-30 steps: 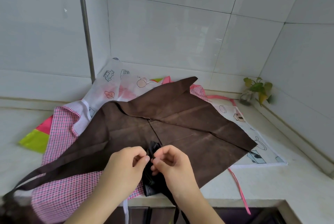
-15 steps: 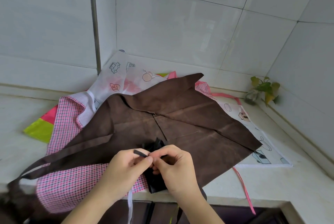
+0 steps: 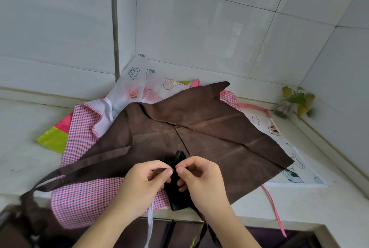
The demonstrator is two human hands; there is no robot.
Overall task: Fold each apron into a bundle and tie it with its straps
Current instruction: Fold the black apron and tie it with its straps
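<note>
A small black apron bundle (image 3: 177, 197) lies at the counter's front edge, on top of a spread brown apron (image 3: 199, 133). My left hand (image 3: 141, 185) and my right hand (image 3: 203, 183) meet above the bundle, each pinching the bundle's black strap with thumb and forefinger. The strap itself is mostly hidden between my fingertips. A brown strap (image 3: 83, 167) runs left from the brown apron and off the counter edge. Under the brown apron lie a pink checked apron (image 3: 85, 193) and a white printed apron (image 3: 137, 85).
The pile sits in a tiled corner on a pale counter (image 3: 24, 147). A grey pipe (image 3: 114, 27) runs up the wall. A small leafy plant (image 3: 295, 101) stands at the right wall. A pink strap (image 3: 273, 207) and a white strap (image 3: 149, 225) hang over the front edge.
The short black strap end that stuck up at my left fingertips is now tucked between both hands. My fingertips stay pinched together over the bundle. The view has shifted slightly.
</note>
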